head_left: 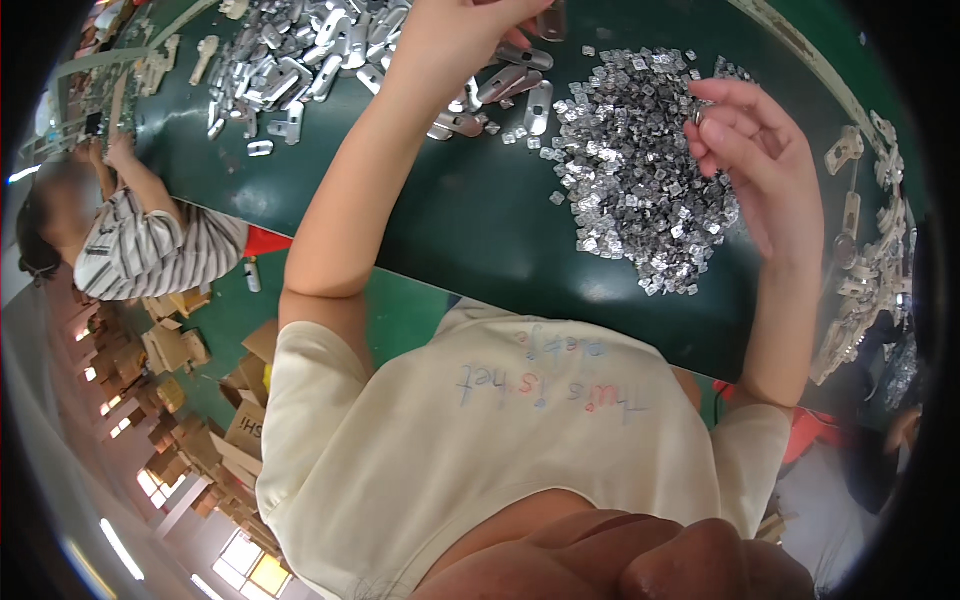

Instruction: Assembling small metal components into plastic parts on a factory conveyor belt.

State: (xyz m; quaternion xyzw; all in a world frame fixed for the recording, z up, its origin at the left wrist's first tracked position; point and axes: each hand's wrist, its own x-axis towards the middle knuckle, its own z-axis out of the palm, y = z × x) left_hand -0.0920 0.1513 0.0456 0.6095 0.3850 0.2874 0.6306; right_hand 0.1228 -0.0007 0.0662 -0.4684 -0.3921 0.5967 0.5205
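Note:
My right hand (pixel 752 150) is over the right side of a heap of small square silvery metal pieces (pixel 640 170). Its thumb and fingers are pinched together on one small metal piece (pixel 698 115). At the top edge, my left hand (pixel 490 18) is partly cut off by the picture. Its fingers look curled at an oblong slotted metal plate (pixel 552 20), though their grip is only partly seen. More oblong metal plates (pixel 538 108) lie below that hand, beside the heap.
A larger pile of oblong metal parts (pixel 320 45) covers the far left of the dark green table (pixel 460 225). Pale metal or plastic parts (pixel 868 270) line the right side. Another person in a striped shirt (pixel 165 245) works at the left. Cardboard boxes (pixel 175 345) stand on the floor.

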